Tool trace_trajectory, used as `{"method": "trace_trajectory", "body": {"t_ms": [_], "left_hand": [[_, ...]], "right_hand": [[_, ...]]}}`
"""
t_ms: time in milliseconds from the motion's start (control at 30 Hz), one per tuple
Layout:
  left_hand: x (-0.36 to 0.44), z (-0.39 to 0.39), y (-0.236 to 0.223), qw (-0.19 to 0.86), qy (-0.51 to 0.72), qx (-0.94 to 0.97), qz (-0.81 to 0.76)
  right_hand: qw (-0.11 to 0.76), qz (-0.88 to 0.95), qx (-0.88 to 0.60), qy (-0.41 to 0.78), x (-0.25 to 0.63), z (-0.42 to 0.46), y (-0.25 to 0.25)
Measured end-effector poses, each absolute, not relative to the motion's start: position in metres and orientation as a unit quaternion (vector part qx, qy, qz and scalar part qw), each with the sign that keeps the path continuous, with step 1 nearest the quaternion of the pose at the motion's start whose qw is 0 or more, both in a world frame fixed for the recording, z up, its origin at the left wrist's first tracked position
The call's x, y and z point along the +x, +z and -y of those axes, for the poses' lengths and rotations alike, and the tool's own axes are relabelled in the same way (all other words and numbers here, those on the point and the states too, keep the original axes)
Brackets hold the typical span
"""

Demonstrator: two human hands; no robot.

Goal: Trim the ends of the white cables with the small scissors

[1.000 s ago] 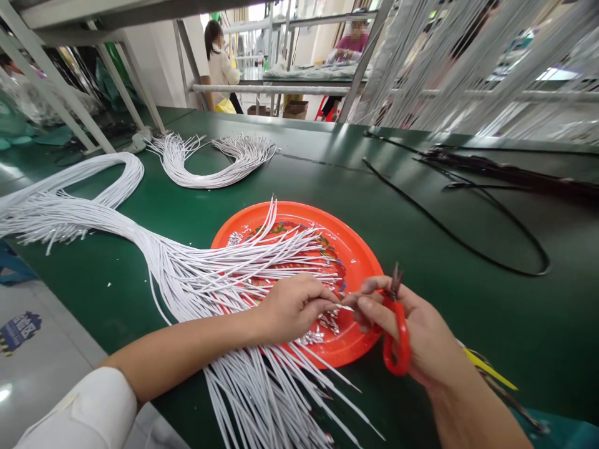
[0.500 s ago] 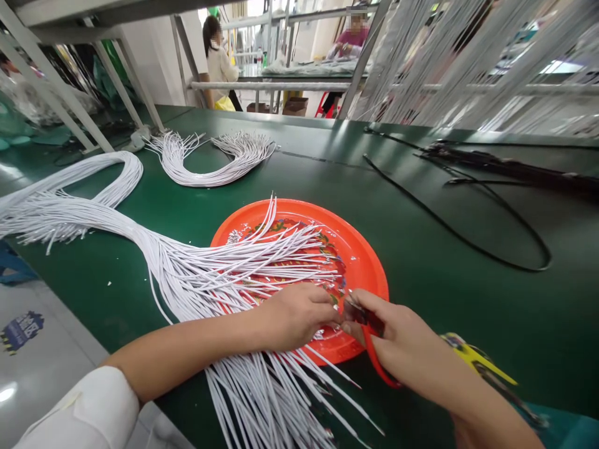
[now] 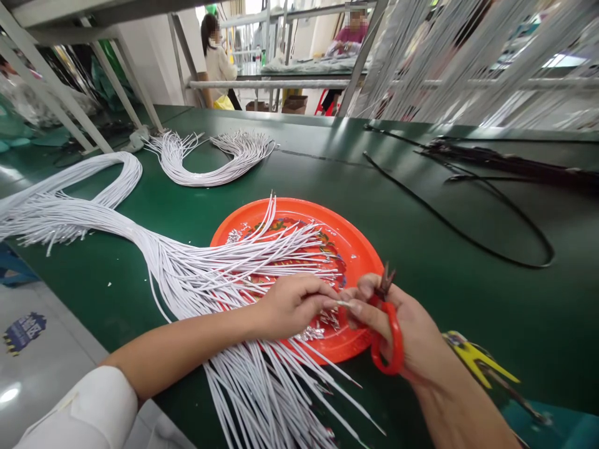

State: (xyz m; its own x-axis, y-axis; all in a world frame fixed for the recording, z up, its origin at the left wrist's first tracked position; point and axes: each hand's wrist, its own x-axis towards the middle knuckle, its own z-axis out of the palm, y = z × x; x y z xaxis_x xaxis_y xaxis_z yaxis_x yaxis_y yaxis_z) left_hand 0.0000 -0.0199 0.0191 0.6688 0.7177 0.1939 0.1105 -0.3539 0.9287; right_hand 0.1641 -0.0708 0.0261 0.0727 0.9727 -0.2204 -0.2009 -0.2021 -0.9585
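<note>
Above the right part of a red-orange tray (image 3: 365, 262), my left hand (image 3: 292, 305) pinches the end of one white cable (image 3: 343, 304). My right hand (image 3: 397, 318) meets it there, thumb and fingers on the same cable tip. Hooked in that hand is a pair of red-handled scissors (image 3: 392, 349), dark blades pointing up and away from the cable. A thick bundle of white cables (image 3: 196, 268) fans across the tray, and more ends hang below my left forearm. Silvery scraps (image 3: 322, 324) lie in the tray under my fingers.
Two more bundles of white cables (image 3: 206, 178) rest at the back left of the green table (image 3: 304, 168). Black cables (image 3: 515, 162) lie at the right, with a yellow-handled tool (image 3: 475, 362) nearer me. Metal racks and two people are beyond.
The scissors have swung in my right hand from the cable tip to blades upward. My right fingers now pinch the tip beside my left hand. Cables and tray stay put.
</note>
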Motion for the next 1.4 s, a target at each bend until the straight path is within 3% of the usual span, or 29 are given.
{"method": "trace_trajectory", "body": {"t_ms": [233, 533, 800, 933, 1033, 1133, 1267, 1400], "left_hand": [[0.005, 0.018, 0.012, 0.692, 0.307, 0.565, -0.329], [0.006, 0.019, 0.012, 0.703, 0.293, 0.56, -0.327], [0.007, 0.018, 0.017, 0.732, 0.288, 0.524, -0.327], [0.006, 0.019, 0.014, 0.714, 0.306, 0.543, -0.32], [0.005, 0.022, 0.015, 0.663, 0.325, 0.591, -0.324], [0.005, 0.025, 0.018, 0.529, 0.349, 0.687, -0.355], [0.005, 0.026, 0.019, 0.371, 0.357, 0.779, -0.357], [0.007, 0.021, 0.016, 0.437, 0.335, 0.724, -0.415]], "right_hand": [[0.64, 0.382, -0.545, 0.383, 0.155, 0.068, 0.013], [0.611, 0.434, -0.624, 0.223, 0.136, 0.075, 0.015], [0.649, 0.325, -0.599, 0.337, 0.131, 0.071, 0.016], [0.649, 0.316, -0.605, 0.335, 0.125, 0.072, 0.015], [0.581, 0.4, -0.691, 0.161, 0.121, 0.077, 0.014], [0.503, 0.464, -0.728, 0.039, 0.12, 0.08, 0.013], [0.528, 0.428, -0.723, 0.125, 0.12, 0.082, 0.014], [0.485, 0.506, -0.71, 0.058, 0.111, 0.087, 0.018]]}}
